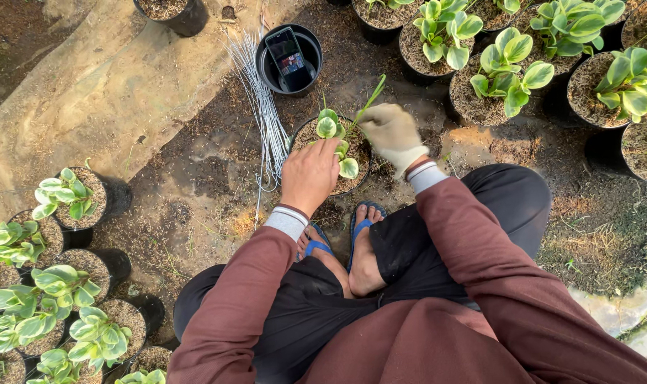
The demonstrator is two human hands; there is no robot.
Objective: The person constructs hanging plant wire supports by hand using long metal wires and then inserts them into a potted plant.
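Pot [352, 186]: one; left hand [309, 174] rests there ungrasping, gloved right hand [392, 131] pinches one green blade [369, 96]

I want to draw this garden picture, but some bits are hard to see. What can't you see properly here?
- Head view: the left hand covers part of the potted plant, so its stem base is hidden.
- Right hand: its glove hides the fingers; the pinched green blade runs behind them.
- Phone in the empty black pot: the screen is too small to make out.
- Pots at the picture's edges are cut off.
- The wire bundle: single strands blur together.
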